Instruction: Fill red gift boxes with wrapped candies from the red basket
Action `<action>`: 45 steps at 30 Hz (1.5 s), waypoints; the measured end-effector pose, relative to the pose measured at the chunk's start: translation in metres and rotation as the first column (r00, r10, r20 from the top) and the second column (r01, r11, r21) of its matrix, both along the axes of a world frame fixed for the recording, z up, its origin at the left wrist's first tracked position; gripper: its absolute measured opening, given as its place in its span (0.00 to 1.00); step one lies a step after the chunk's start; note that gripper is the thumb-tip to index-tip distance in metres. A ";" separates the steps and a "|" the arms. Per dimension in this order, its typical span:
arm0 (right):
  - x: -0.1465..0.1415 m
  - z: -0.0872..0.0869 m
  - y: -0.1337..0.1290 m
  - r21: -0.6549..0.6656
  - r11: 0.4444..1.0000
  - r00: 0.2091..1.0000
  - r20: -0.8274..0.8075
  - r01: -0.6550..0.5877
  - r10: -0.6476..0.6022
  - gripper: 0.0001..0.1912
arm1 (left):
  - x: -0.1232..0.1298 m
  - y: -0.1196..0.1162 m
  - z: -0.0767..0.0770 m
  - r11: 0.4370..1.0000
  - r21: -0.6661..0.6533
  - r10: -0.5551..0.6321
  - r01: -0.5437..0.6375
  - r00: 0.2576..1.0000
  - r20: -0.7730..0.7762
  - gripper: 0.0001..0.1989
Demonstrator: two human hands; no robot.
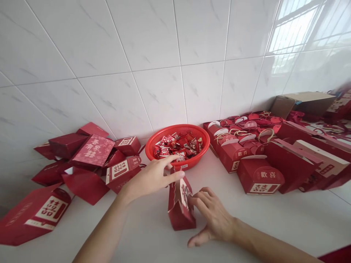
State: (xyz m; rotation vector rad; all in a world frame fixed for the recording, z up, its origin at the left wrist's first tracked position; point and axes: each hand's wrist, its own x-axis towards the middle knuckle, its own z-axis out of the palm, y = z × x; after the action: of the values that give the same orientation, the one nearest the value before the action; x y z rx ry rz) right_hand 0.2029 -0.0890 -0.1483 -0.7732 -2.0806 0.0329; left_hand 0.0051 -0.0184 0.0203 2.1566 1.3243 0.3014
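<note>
Box (183, 221) stands open-topped on the table (145, 237) before you, just nearer than the basket (204, 155) of sweets (165, 151). Your left hand (148, 176) is at its far end, thumb and forefinger parted; I cannot tell whether it grips. Your right hand (216, 215) has fingers at its right side, thumb spread away.

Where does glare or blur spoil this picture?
Head view: a bright window reflection glares on the upper-right tiles; head view: red goods at the far right edge look blurred; head view: the centre box gets soft light, no harsh shadow.
</note>
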 end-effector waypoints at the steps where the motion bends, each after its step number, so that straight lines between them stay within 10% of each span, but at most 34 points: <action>1: 0.000 0.002 -0.001 -0.015 1.000 1.000 -0.011 -0.026 0.026 0.35 | 0.000 0.000 -0.002 1.000 -0.012 -0.021 0.021 0.999 0.034 0.36; 6: 0.005 0.008 0.000 -0.252 0.968 0.994 -0.101 0.022 -0.049 0.21 | -0.001 0.005 -0.006 0.997 -0.065 -0.038 0.052 0.979 0.201 0.28; 16: 0.006 -0.001 0.014 -0.734 0.679 0.931 -0.231 0.024 -0.283 0.20 | 0.003 0.054 -0.043 0.880 -0.355 -0.128 0.315 0.878 0.461 0.25; 25: 0.002 -0.007 0.012 -0.428 0.863 0.952 -0.020 0.268 -0.306 0.24 | -0.001 0.060 -0.042 0.913 -0.288 -0.117 0.288 0.863 0.491 0.24; 34: 0.007 0.004 0.006 -0.316 0.935 0.983 -0.033 0.162 -0.182 0.25 | -0.017 0.088 -0.046 0.999 0.030 0.011 -0.028 0.884 0.468 0.26; 38: 0.015 0.028 0.017 -0.381 0.898 0.950 -0.123 0.221 -0.286 0.25 | -0.012 0.109 -0.048 0.986 -0.015 -0.164 0.168 0.975 0.147 0.19; 45: 0.013 0.092 0.109 -0.360 0.896 0.917 -0.198 0.260 -0.345 0.13 | 0.023 0.146 -0.040 0.917 -0.211 -0.389 0.340 0.880 -0.273 0.16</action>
State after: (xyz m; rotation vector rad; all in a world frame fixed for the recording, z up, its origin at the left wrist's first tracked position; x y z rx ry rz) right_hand 0.2163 0.0196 -0.0564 -1.2267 -1.7055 0.2977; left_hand 0.0277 0.1275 -0.0201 2.3233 1.0201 -0.2976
